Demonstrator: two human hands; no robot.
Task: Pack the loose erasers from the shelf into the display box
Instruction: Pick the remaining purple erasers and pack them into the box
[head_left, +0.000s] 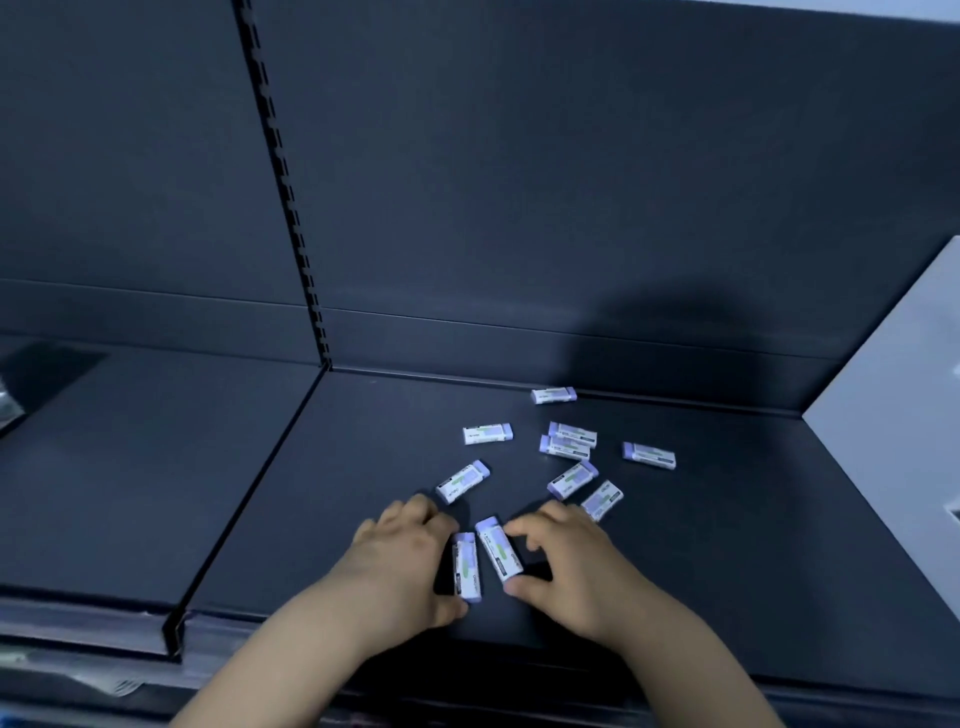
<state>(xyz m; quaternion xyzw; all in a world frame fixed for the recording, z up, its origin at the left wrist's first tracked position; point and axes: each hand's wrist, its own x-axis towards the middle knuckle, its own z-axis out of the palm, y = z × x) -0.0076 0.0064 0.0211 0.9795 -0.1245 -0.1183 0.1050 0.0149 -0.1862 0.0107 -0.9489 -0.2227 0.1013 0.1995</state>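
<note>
Both hands are down on the shelf (727, 545), each cupped around its own eraser. My left hand (397, 564) curls beside the left eraser (466, 567), thumb tip at its near end and fingers bent at its far end; I would call that a loose pinch, though I cannot tell how firmly it grips. My right hand (569, 569) brackets the right eraser (500, 548) the same way, thumb touching its near corner, index finger reaching toward the far end, the gap between them fairly wide. Those two erasers lie just beside each other, long ways toward me, flat on the dark surface.

Beyond my hands I see the rest scattered loose: one tilted eraser (463, 481) just past my left fingers, one (487, 433) farther back, a touching pair (569, 440) in the middle, two angled ones (572, 479) near my right fingers, one (649, 455) off to the right, and one (554, 395) against the back panel (519, 182). A pale board (893, 415) leans at the right edge.
</note>
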